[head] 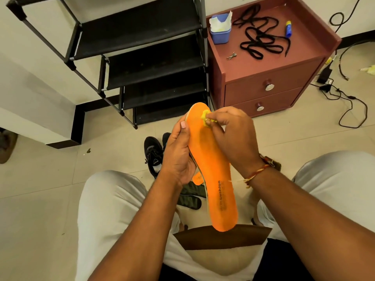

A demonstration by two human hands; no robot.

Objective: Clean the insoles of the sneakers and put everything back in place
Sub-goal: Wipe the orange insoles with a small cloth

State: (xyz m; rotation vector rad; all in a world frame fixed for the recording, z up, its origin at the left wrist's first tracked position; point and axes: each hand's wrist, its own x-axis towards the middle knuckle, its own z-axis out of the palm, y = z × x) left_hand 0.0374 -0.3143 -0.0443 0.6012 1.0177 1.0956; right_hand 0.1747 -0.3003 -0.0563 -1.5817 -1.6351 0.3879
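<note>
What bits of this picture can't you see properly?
Head view:
- Orange piece: mostly hidden behind the left hand and the held insole.
- Yellow wipe: mostly pinched inside the right hand.
- Black sneakers: partly behind the left hand.
- Small metal thing on the cabinet: too tiny.

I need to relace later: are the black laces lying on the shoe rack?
No, the black laces lie on top of the red-brown cabinet, beside the blue tub.

The left hand (pixel 178 157) hid most of a second insole (pixel 196 178) and part of a sneaker (pixel 153 151); the rack (pixel 142 25) was cropped above.
</note>
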